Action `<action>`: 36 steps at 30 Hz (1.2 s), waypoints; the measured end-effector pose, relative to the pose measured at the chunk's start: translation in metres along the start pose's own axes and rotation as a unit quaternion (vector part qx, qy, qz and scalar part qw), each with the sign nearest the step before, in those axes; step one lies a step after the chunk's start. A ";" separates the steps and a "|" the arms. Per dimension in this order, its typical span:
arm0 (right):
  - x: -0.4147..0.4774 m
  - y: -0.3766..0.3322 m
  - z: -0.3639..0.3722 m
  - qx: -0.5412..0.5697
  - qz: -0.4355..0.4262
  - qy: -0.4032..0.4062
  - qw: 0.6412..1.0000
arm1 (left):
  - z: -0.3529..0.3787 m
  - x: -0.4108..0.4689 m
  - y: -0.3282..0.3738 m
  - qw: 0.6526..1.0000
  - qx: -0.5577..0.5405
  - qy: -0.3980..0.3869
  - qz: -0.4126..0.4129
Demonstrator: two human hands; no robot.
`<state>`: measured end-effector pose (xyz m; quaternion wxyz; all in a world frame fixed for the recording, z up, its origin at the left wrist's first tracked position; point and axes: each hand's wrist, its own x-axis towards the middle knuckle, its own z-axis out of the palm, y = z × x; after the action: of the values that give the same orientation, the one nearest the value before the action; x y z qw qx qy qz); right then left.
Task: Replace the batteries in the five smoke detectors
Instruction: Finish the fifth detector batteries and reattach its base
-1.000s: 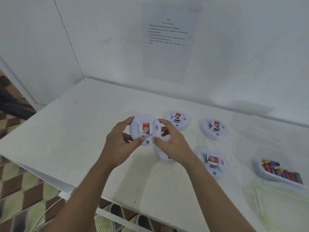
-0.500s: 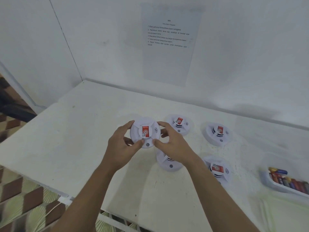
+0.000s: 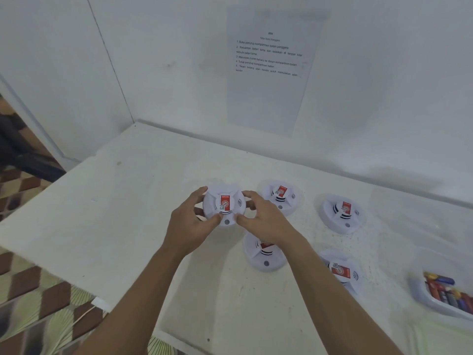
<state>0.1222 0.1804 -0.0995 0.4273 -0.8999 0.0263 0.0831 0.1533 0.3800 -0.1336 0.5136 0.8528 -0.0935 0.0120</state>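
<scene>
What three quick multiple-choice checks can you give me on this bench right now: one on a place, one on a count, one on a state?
1. Where on the table is the tray of batteries?
A. Left edge. B. Against the back wall. C. Right side, towards the front.

2. How many detectors lie on the table, apart from the held detector?
A. Two. B. Four. C. Six.

3. How is the held detector held?
A. The left hand and right hand grip its rim. B. By one hand only. C. It lies untouched.

Answers:
1 C: the tray sits at the right edge of the view, nearer the front.
2 B: two lie in the back row and two nearer the person.
3 A: fingers of both hands curl round its edge.
</scene>
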 end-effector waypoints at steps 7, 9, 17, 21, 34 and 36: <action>0.034 0.000 0.011 -0.150 0.044 -0.027 0.987 | 0.012 0.010 -0.018 0.998 0.040 -0.015 -0.053; 0.038 -0.001 0.013 -0.167 0.047 -0.029 0.984 | 0.011 0.010 -0.016 0.998 0.040 -0.016 -0.041; 0.031 -0.004 0.013 -0.135 0.062 -0.038 0.988 | 0.007 0.015 -0.018 0.994 0.084 -0.041 -0.048; 0.010 -0.009 0.008 -0.065 0.062 -0.054 0.994 | 0.005 0.008 -0.010 0.992 0.088 -0.053 -0.071; -0.129 0.011 -0.030 0.118 0.047 0.211 0.969 | 0.039 -0.084 0.089 0.988 0.010 -0.125 0.090; -0.157 0.025 -0.042 0.118 0.062 0.227 0.965 | 0.056 -0.099 0.102 0.980 0.016 -0.165 0.107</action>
<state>-0.0300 0.1284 -0.0649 0.5070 -0.8353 0.1876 -0.1004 0.0341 0.2990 -0.0826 0.4728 0.8365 -0.2673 -0.0729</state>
